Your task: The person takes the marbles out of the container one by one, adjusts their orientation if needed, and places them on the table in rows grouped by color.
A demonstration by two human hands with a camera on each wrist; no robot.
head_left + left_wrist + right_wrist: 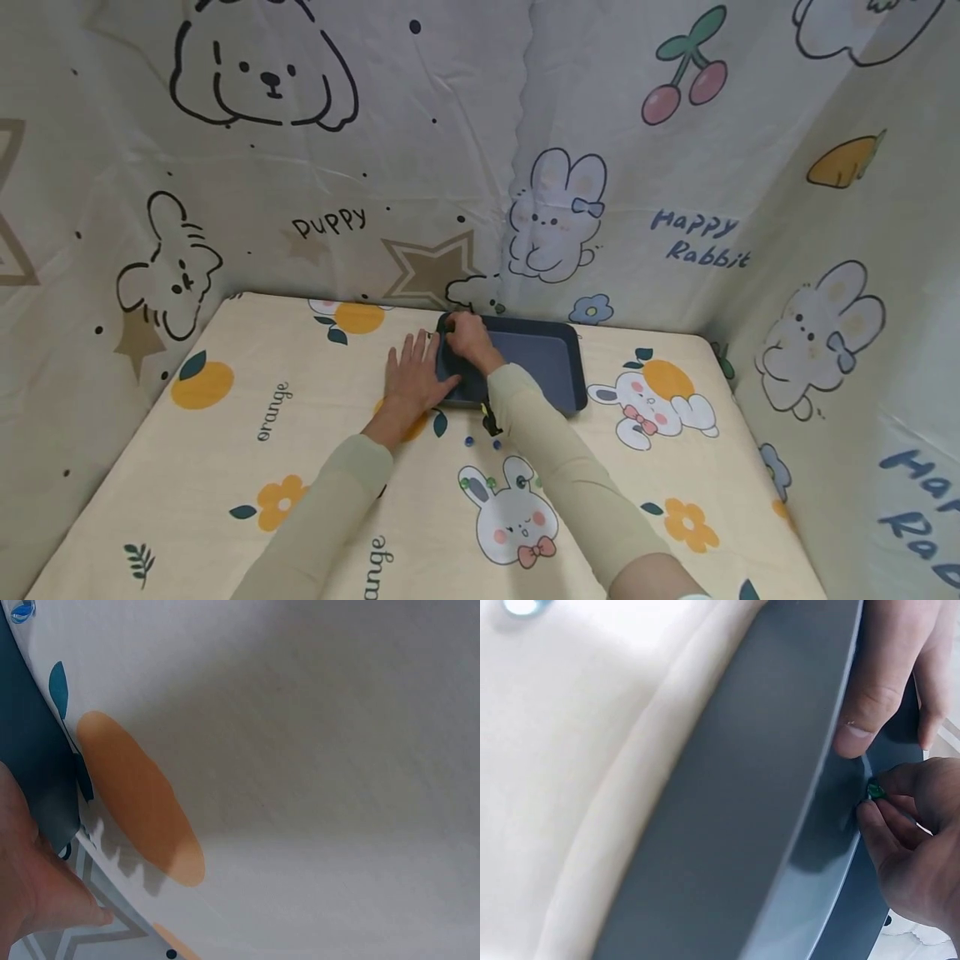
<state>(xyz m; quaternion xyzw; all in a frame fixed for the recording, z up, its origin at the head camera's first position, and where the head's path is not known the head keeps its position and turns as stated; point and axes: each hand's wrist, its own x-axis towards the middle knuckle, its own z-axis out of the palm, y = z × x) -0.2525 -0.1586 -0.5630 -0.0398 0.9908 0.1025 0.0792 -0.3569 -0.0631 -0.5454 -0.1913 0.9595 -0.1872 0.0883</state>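
A dark blue-grey rectangular tray (pixel 536 354) lies at the far side of the bed-like surface. My right hand (pixel 470 337) reaches over its far left corner. In the right wrist view, thumb and fingers of that right hand (pixel 919 840) pinch a small green glass marble (pixel 875 790) against or just above the tray (pixel 705 795); contact is unclear. My left hand (pixel 412 375) rests at the tray's left side, fingers spread and fairly straight, thumb over the rim. The left wrist view shows part of this hand (pixel 45 885) beside the tray (pixel 34 735).
Two blue marbles (pixel 469 442) lie in front of the tray, with several green marbles (pixel 491 482) nearer me. A small black and yellow object (pixel 491 421) sits at the tray's front edge, partly hidden by my right sleeve. Printed fabric walls (pixel 420 167) stand behind and at both sides.
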